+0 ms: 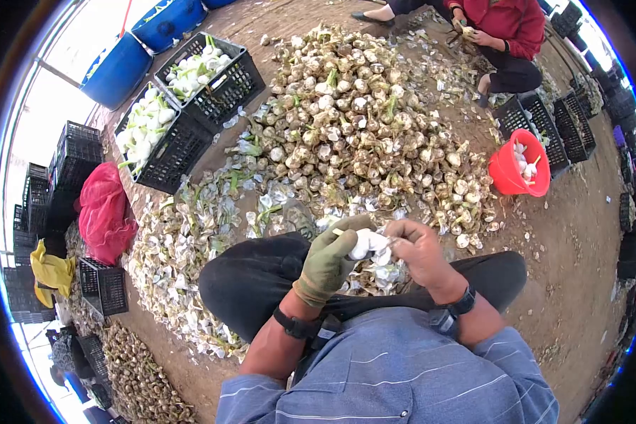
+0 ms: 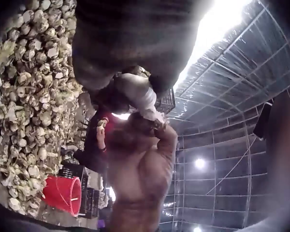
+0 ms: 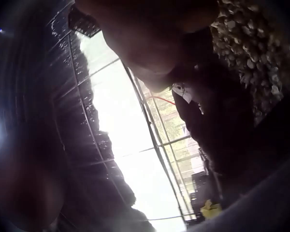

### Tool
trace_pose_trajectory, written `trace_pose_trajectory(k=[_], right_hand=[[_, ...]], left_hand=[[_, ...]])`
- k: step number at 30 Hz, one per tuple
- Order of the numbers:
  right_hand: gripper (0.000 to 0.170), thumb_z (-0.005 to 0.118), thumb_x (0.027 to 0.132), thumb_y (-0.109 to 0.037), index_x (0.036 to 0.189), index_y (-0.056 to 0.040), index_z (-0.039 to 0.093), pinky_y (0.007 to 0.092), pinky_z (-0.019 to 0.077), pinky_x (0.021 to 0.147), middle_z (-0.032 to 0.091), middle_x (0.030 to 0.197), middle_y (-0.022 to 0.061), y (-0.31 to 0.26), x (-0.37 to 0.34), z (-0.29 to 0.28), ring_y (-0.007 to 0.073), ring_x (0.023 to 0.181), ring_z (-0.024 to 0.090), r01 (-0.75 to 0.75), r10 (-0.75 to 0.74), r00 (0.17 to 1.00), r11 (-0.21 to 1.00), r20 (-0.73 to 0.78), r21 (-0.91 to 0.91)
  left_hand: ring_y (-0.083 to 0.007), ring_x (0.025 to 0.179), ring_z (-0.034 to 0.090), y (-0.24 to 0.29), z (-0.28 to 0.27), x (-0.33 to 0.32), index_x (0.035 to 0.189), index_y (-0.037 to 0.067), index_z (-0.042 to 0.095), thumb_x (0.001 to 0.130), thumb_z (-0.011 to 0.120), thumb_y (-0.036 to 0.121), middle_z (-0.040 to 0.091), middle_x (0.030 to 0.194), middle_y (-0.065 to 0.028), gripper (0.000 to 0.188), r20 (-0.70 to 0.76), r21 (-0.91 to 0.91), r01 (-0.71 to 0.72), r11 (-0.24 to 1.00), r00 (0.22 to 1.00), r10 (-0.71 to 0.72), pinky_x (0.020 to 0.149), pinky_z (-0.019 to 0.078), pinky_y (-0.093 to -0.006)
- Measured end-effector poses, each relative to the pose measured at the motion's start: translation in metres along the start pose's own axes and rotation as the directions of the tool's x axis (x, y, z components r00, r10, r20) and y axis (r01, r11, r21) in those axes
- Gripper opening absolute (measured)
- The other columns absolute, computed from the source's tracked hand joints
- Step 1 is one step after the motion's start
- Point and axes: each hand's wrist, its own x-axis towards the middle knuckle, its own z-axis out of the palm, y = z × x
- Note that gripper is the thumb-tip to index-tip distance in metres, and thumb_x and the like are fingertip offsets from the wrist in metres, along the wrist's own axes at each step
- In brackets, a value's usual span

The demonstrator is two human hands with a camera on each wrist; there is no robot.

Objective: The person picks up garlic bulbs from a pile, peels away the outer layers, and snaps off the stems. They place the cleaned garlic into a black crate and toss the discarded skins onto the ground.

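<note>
In the head view a white garlic bulb is gripped in my left hand, which wears a green-grey glove. A short stalk end pokes out by the gloved thumb. My bare right hand pinches the skin at the bulb's other side with thumb and forefinger. The left wrist view shows the pale bulb under the dark glove, the right fingers meeting its lower end. In the dim right wrist view, the right hand covers most of the work. Both hands are above my crossed legs.
Ahead lies a large heap of unpeeled garlic, with loose skins around my legs. Black crates of peeled garlic stand at the left, a red bucket with bulbs at the right. Another person sits beyond the heap.
</note>
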Motion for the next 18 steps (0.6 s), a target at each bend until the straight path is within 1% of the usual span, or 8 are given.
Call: trace_pose_trajectory(k=[1,4,5,8,9,12,15,18], right_hand=[[0.010,0.060,0.094,-0.009,0.098,-0.0008,0.063,0.0219,0.0483,0.065,0.064,0.086,0.0027,0.000,0.000,-0.002,0.0073,0.073,0.058,-0.017,0.012,1.000,0.979,0.027,0.204],[0.013,0.060,0.095,-0.010,0.103,-0.0007,0.063,0.0215,0.0504,0.068,0.064,0.087,0.0017,-0.020,-0.003,-0.006,0.0074,0.074,0.060,-0.021,0.045,0.998,0.878,-0.039,0.478],[0.018,0.064,0.092,-0.011,0.106,-0.0009,0.062,0.0229,0.0514,0.071,0.064,0.088,0.0014,-0.017,-0.002,-0.011,0.0073,0.074,0.059,-0.045,0.098,0.988,0.916,-0.115,0.398],[0.027,0.073,0.088,-0.016,0.108,-0.0014,0.061,0.0248,0.0510,0.072,0.064,0.088,0.0018,0.012,0.003,-0.025,0.0083,0.075,0.057,0.080,-0.119,0.985,0.956,-0.124,-0.281],[0.034,0.080,0.083,-0.021,0.106,-0.0032,0.062,0.0255,0.0487,0.069,0.063,0.087,0.0009,0.010,0.000,-0.011,0.0084,0.075,0.055,0.198,-0.241,0.960,0.945,-0.140,-0.261],[0.033,0.080,0.084,-0.024,0.103,-0.0035,0.063,0.0280,0.0470,0.065,0.063,0.085,0.0021,-0.004,-0.009,0.008,0.0100,0.072,0.054,0.053,-0.053,0.999,0.893,0.013,-0.447],[0.030,0.076,0.088,-0.023,0.102,-0.0015,0.061,0.0321,0.0453,0.062,0.062,0.080,0.0060,-0.004,-0.006,0.014,0.0124,0.069,0.053,0.115,-0.133,0.991,0.798,0.013,-0.591],[0.018,0.069,0.091,-0.015,0.099,-0.0007,0.060,0.0308,0.0446,0.060,0.063,0.079,0.0057,0.006,-0.004,0.015,0.0118,0.067,0.052,0.139,-0.146,0.989,0.825,0.031,-0.547]], left_hand=[[-0.0225,0.105,0.065,0.000,0.001,0.001,0.128,-0.005,0.057,0.091,0.066,0.030,0.066,0.116,-0.0144,0.052,0.022,-0.018,0.002,1.000,1.000,-0.002,0.094,0.0512,-0.0348],[-0.0252,0.112,0.063,0.001,-0.007,0.009,0.129,-0.007,0.056,0.091,0.060,0.028,0.063,0.123,-0.0179,0.052,0.142,0.010,-0.058,0.998,0.988,0.056,0.099,0.0481,-0.0361],[-0.0262,0.114,0.062,0.001,-0.011,0.010,0.130,-0.008,0.055,0.092,0.058,0.027,0.062,0.127,-0.0192,0.052,0.191,0.032,-0.092,0.995,0.978,0.085,0.101,0.0471,-0.0363],[-0.0266,0.116,0.060,-0.001,-0.012,0.012,0.129,-0.009,0.056,0.087,0.059,0.030,0.062,0.128,-0.0191,0.057,0.207,0.003,-0.124,0.992,0.971,0.121,0.104,0.0444,-0.0373],[-0.0274,0.117,0.060,-0.001,-0.010,0.010,0.129,-0.009,0.055,0.086,0.059,0.029,0.062,0.128,-0.0195,0.057,0.178,0.041,-0.136,0.990,0.976,0.127,0.105,0.0439,-0.0381],[-0.0288,0.120,0.059,-0.004,-0.004,0.003,0.129,-0.008,0.055,0.085,0.059,0.027,0.061,0.129,-0.0202,0.057,0.120,0.147,-0.181,0.972,0.979,0.164,0.108,0.0425,-0.0396],[-0.0286,0.121,0.057,-0.008,-0.005,0.005,0.131,-0.006,0.054,0.090,0.059,0.029,0.060,0.131,-0.0194,0.055,0.148,0.248,-0.285,0.926,0.956,0.255,0.107,0.0424,-0.0394],[-0.0273,0.120,0.058,-0.009,-0.006,0.004,0.130,-0.004,0.055,0.091,0.059,0.035,0.060,0.131,-0.0181,0.056,-0.001,0.401,-0.131,0.907,0.990,0.144,0.106,0.0427,-0.0392]])
